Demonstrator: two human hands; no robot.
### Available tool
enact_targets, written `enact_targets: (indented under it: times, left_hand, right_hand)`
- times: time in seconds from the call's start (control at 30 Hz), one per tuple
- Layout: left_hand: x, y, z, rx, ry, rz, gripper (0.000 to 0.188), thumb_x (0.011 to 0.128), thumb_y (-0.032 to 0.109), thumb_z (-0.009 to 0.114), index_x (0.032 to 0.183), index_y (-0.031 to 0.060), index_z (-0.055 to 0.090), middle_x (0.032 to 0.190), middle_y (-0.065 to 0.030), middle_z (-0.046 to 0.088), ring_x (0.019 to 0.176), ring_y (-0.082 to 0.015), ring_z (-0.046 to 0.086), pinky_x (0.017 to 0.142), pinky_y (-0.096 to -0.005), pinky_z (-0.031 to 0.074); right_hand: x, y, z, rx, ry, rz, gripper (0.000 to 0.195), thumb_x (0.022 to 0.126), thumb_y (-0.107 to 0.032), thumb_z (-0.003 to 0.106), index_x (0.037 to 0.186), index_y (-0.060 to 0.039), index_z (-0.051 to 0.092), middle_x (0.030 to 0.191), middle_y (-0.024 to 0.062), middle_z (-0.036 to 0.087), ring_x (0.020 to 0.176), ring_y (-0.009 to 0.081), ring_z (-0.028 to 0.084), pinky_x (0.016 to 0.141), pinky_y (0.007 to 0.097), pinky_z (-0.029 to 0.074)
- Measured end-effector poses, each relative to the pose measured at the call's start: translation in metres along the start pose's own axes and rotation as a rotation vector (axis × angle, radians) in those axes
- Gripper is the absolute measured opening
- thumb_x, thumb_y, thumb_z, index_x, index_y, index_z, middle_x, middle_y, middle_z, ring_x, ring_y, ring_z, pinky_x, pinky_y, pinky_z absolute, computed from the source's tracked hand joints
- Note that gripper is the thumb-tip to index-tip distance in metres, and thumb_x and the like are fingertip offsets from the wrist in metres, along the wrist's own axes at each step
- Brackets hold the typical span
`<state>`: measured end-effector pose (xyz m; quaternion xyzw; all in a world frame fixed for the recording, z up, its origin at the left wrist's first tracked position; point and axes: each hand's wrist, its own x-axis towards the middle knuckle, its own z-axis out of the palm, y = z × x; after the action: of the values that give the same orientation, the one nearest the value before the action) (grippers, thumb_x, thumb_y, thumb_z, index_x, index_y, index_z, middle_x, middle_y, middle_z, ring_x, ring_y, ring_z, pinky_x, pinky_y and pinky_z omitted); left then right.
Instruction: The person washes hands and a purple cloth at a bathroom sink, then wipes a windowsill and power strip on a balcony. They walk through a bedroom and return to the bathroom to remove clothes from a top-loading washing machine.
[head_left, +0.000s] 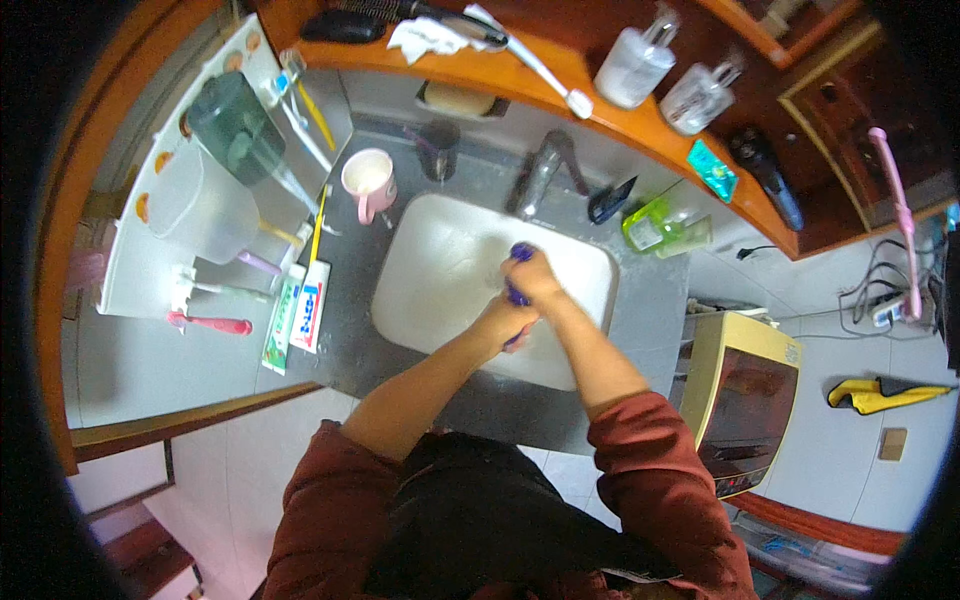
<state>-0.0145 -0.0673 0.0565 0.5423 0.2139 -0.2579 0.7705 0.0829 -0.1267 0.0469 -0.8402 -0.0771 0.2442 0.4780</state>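
Note:
Over the white washbasin (435, 277), both fists are closed on one bunched purple cloth (517, 292). My right hand (534, 276) grips its upper part, with purple showing at both sides of the fist. Touching it from the lower left, my left hand (504, 324) holds the lower part, and a bit of purple shows below it. Most of the cloth is hidden inside the fingers. Behind the basin stands a metal faucet (540, 180); whether water runs cannot be told. A pink mug (370, 182) stands at the basin's back left corner.
Two toothpaste tubes (307, 307) lie left of the basin, near a wall rack (180, 225) with cups and toothbrushes. A dark cup (439, 154) and a green bottle (651, 226) stand at the back. The wooden shelf (480, 71) overhangs there. At right is a yellow-sided washing machine (750, 405).

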Motion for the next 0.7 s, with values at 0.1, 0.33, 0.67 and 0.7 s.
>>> enact_targets:
  times: [0.1, 0.33, 0.67, 0.7]
  left_hand:
    - [0.042, -0.041, -0.006, 0.566, 0.342, 0.228, 0.027, 0.074, 0.026, 0.062, 0.077, -0.0004, 0.055, 0.068, -0.0100, 0.058, 0.050, -0.0165, 0.056, 0.039, -0.0272, 0.041]
    - [-0.045, 0.016, 0.019, -0.478, -0.075, 0.008, 0.018, 0.079, 0.021, 0.057, 0.084, 0.0032, 0.054, 0.070, -0.0048, 0.054, 0.049, -0.0102, 0.047, 0.039, -0.0225, 0.036]
    - [-0.089, 0.036, 0.098, -1.620, -1.007, 0.027, 0.026, 0.082, 0.021, 0.053, 0.097, 0.0024, 0.046, 0.076, -0.0025, 0.047, 0.049, -0.0087, 0.042, 0.043, -0.0209, 0.033]
    - [-0.095, 0.038, 0.095, -1.643, -1.003, 0.028, 0.028, 0.081, 0.021, 0.053, 0.099, 0.0009, 0.046, 0.075, -0.0034, 0.047, 0.048, -0.0097, 0.042, 0.042, -0.0209, 0.033]
  right_hand:
    - [-0.009, 0.016, 0.026, -0.337, 0.238, -0.071, 0.031, 0.067, -0.013, 0.063, 0.093, 0.0002, 0.053, 0.082, 0.0255, 0.059, 0.080, 0.0388, 0.058, 0.071, 0.0410, 0.047]
    - [-0.049, -0.024, -0.045, 0.651, -0.394, -0.044, 0.061, 0.077, -0.046, 0.061, 0.114, -0.0013, 0.043, 0.104, 0.0127, 0.055, 0.091, 0.0242, 0.055, 0.077, 0.0358, 0.047]
    - [-0.094, -0.053, -0.037, 2.097, -0.988, -0.359, 0.053, 0.082, -0.042, 0.053, 0.128, -0.0213, 0.037, 0.101, 0.0015, 0.050, 0.084, 0.0117, 0.050, 0.071, 0.0287, 0.043]
    - [-0.097, -0.061, -0.032, 2.227, -1.082, -0.414, 0.051, 0.083, -0.041, 0.053, 0.128, -0.0237, 0.037, 0.099, 0.0005, 0.050, 0.081, 0.0103, 0.050, 0.069, 0.0278, 0.043]
